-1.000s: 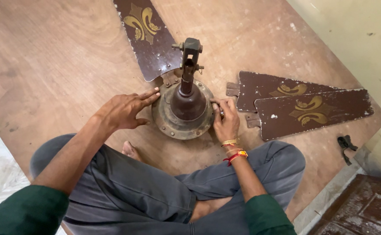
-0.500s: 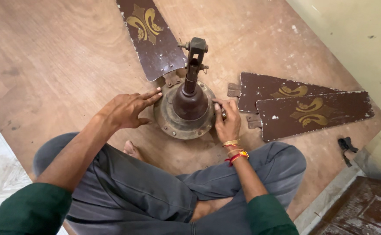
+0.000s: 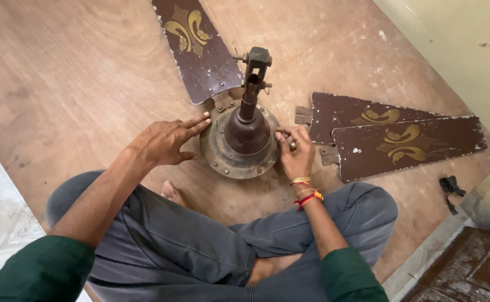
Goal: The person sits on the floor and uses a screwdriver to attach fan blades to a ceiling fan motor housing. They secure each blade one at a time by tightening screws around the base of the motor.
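2 hands work the ceiling-fan motor, which sits on the wooden floor just beyond our crossed legs with 1 blade attached at the far side and 2 loose blades lying to its right. We judge it best to steady the housing firmly while the fingers work at its rim. Our left hand lies flat and open, fingertips touching the motor's left edge; our right hand curls narrowly against the right rim, and we cannot tell whether it pinches anything.
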